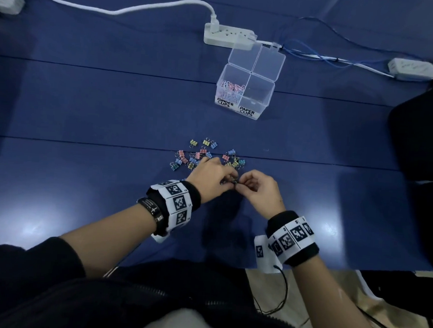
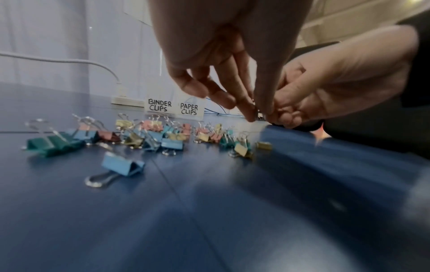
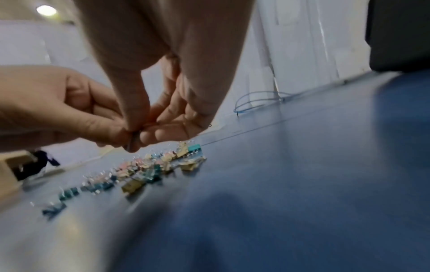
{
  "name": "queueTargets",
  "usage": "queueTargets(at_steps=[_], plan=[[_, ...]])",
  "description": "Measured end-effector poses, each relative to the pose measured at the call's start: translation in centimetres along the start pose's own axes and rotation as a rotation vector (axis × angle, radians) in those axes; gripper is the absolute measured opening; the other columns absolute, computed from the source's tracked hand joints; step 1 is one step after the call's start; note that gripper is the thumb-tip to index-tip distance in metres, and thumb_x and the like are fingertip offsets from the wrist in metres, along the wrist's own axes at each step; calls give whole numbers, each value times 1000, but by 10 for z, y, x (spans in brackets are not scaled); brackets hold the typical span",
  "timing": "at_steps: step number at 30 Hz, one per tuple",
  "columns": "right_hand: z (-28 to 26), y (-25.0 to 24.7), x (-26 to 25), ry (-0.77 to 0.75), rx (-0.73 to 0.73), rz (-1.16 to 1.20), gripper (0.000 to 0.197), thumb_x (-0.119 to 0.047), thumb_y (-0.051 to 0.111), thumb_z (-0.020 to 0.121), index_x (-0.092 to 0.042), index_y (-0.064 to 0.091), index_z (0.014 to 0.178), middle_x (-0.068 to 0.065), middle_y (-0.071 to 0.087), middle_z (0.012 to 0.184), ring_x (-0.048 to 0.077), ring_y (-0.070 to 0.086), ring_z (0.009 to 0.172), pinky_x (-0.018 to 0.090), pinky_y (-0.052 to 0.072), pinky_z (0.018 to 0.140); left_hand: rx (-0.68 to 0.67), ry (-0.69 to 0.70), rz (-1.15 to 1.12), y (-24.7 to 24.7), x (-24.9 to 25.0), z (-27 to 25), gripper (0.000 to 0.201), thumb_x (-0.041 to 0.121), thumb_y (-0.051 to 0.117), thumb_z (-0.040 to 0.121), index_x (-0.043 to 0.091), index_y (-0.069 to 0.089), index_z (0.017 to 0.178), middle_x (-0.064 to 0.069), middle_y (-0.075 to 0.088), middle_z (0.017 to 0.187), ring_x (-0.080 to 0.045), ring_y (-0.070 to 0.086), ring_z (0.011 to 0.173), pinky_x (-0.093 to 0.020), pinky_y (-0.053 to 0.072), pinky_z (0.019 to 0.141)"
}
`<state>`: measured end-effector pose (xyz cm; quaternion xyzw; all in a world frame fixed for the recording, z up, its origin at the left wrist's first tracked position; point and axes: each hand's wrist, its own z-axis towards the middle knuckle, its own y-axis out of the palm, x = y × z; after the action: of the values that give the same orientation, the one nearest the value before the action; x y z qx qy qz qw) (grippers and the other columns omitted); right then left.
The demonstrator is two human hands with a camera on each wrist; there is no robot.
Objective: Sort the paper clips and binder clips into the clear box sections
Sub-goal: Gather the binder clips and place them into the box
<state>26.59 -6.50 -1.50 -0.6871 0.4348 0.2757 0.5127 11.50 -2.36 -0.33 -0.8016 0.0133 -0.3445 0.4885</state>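
Binder clips point(image 1: 206, 154) are lying scattered on the blue worktop point(image 1: 87, 112), just beyond both hands. Left hand point(image 1: 211, 177) and right hand point(image 1: 258, 191) are meeting fingertip to fingertip, both pinching one small dark item point(image 1: 233, 181), too hidden to tell what kind of clip. One blue clip point(image 2: 123, 165) is sitting apart, nearest the left wrist camera. Further back the clear box point(image 1: 247, 90) is standing open, lid tipped back; paper clips point(image 1: 233, 87) are sitting in the section labelled BINDER CLIPS, the PAPER CLIPS section looking empty. A power strip point(image 1: 229, 36) is lying behind it.
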Motion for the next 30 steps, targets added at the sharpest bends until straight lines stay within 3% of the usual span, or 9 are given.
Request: queueTargets(at_steps=[3, 6, 9, 12, 16, 20, 24, 26, 30], plan=[[-5, 2, -2, -29, 33, 106, 21, 2, 67, 76, -18, 62, 81, -7, 61, 71, -10, 57, 60, 5, 45, 66, 23, -32, -221, -4, -3, -7, 39, 22, 61, 86, 19, 58, 124, -3, 72, 99, -12, 52, 93, -20, 35, 86], [-9, 6, -5, -132, 44, -9, 19, 3, 66, 77, -6, 70, 94, -6, 64, 78, -16, 57, 67, 1, 44, 69, 57, -61, -374, -6, -6, -15, 46, 9, 63, 81, 13, 55, 127, -8, 75, 89, -17, 66, 86, -19, 46, 87], [-10, 7, -8, -204, 57, -61, 16, 2, 66, 77, -3, 72, 91, -1, 66, 80, -16, 57, 68, 1, 43, 67, 101, -110, -533, -5, -12, -16, 41, 5, 65, 81, 10, 56, 122, -1, 72, 80, 11, 59, 63, 3, 40, 71], [-10, 4, -10, -150, 101, -13, 10, -1, 67, 78, -5, 72, 85, -3, 66, 75, -13, 57, 64, 2, 44, 65, 99, -151, -619, -8, -20, -18, 19, 8, 68, 82, 14, 62, 99, 4, 67, 78, 21, 55, 57, 2, 40, 69], [-7, -1, -5, -78, 47, -218, 9, -3, 64, 78, -7, 71, 84, -8, 60, 70, -6, 54, 60, 3, 41, 61, -102, -51, -291, -16, -29, -30, 17, 7, 62, 84, 9, 72, 97, -4, 73, 90, 10, 56, 64, 1, 42, 71], [0, -4, 0, 19, -11, -367, 12, -2, 61, 77, -9, 69, 83, 4, 62, 80, 13, 55, 71, 23, 48, 75, -350, -35, 47, -12, -35, -41, 30, 10, 51, 89, 16, 68, 112, -3, 69, 110, -15, 63, 97, -24, 47, 87], [0, -3, -6, 49, 5, -398, 28, -5, 63, 76, -13, 61, 102, 2, 50, 96, 16, 50, 80, 32, 49, 84, -435, -56, 184, -8, -40, -45, 31, 14, 51, 90, 18, 63, 118, -6, 58, 117, -23, 57, 107, -32, 47, 89], [-3, -2, -11, 100, -37, -422, 48, -10, 68, 73, -17, 48, 116, 6, 42, 112, 21, 51, 89, 30, 44, 84, -357, -123, 164, -12, -44, -47, 28, 19, 53, 89, 19, 62, 115, -3, 56, 116, -21, 57, 106, -32, 47, 86], [-7, 13, -22, 204, -138, -444, 81, -9, 73, 70, -22, 26, 134, 12, 29, 130, 31, 53, 102, 26, 37, 80, 23, -353, 17, -27, -56, -46, 35, 6, 56, 84, 12, 53, 118, -11, 45, 121, -30, 53, 106, -38, 47, 87]])
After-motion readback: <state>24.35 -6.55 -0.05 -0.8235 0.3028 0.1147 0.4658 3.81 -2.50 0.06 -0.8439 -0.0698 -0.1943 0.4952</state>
